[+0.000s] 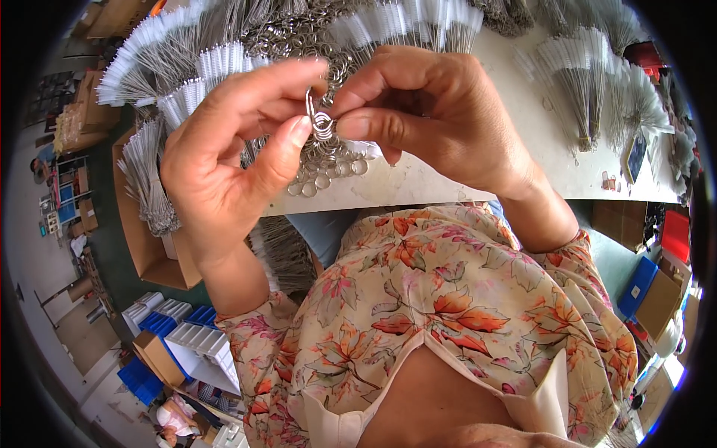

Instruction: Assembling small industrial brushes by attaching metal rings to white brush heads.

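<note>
Holding a few rings [323, 127], seemingly joined, between left hand [224, 145] and right hand [441, 112]; many loose rings [299, 36] left on table [508, 82].

I log bright silver for the held metal rings [323, 125], duller silver-grey for the loose ring heap [297, 36], and translucent white bristles on grey stems for the brushes [158, 61], all against an off-white surface [504, 71]. I record the shirt [448, 299] as cream, patterned with orange leaves and pink flowers in dark outline. Around it I note a dark green floor [112, 250], a brown carton [136, 209], and one red bin [675, 234] near a blue bin [637, 284].
</note>
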`<state>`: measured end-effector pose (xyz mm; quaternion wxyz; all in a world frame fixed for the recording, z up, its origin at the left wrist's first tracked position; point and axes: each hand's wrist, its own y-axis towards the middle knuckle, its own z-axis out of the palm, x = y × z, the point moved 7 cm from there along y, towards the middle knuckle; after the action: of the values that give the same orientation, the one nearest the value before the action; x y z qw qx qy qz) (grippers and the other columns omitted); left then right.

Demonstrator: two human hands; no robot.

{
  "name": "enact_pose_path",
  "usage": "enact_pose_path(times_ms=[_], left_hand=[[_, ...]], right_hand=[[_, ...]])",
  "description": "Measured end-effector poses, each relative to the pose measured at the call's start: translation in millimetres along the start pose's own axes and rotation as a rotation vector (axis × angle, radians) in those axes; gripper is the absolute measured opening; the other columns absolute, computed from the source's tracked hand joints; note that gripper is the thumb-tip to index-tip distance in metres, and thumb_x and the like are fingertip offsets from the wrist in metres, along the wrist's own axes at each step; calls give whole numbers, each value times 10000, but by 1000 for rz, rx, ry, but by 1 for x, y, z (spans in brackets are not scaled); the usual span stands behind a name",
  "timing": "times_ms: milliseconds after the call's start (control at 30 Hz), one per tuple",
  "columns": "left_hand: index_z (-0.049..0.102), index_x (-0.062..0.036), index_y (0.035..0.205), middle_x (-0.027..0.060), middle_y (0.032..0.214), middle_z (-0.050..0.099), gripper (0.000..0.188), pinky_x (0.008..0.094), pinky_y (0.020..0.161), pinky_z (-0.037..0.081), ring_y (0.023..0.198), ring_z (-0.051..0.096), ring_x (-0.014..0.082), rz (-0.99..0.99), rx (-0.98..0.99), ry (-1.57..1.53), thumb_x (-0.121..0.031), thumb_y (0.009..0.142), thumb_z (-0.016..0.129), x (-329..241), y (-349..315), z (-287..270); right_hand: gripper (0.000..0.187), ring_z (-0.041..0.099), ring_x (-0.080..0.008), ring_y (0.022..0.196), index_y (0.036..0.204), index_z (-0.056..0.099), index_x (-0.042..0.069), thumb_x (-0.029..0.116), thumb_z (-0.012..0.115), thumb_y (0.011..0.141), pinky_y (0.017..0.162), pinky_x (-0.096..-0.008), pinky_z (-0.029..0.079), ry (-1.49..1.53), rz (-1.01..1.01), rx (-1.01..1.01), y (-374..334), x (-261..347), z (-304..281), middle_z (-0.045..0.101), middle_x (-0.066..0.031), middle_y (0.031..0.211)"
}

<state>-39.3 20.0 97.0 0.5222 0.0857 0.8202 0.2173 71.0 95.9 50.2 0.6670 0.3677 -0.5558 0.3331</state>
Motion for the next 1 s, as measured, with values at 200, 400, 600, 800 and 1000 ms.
enact_pose_path(times_ms=[200,400,600,800,1000], left_hand=[[578,17,966,21,784,565,143,189,554,395,606,481,70,-160,9,-77,-71,854,583,17,3,-9],[570,-15,983,-22,752,546,119,165,490,334,546,410,21,-343,47,-49,-73,888,527,14,-2,-8],[577,-14,974,16,696,556,131,173,450,368,514,444,33,-536,-23,-426,-102,887,536,25,-17,-17],[613,-3,933,90,858,628,134,238,676,482,739,598,128,-117,-90,298,-82,891,513,-8,-22,-30],[610,14,918,140,967,637,150,326,881,429,962,588,218,-159,-439,-675,-95,883,513,19,-38,-31]], right_hand=[[124,507,-42,582,888,617,-10,102,625,835,507,-187,427,183,38,22,4,1,3,595,-7,726],[141,505,-37,582,877,614,-7,128,625,840,506,-180,423,180,82,23,11,-5,4,589,1,729],[141,510,-37,582,879,607,-7,127,626,839,505,-180,421,216,57,91,18,-2,17,590,0,723],[128,517,-41,583,871,600,-6,114,628,836,502,-180,419,183,48,121,21,-3,34,590,-4,714],[95,569,-98,592,844,620,-16,56,656,794,534,-202,476,78,-413,-120,27,-3,52,544,-37,757]])
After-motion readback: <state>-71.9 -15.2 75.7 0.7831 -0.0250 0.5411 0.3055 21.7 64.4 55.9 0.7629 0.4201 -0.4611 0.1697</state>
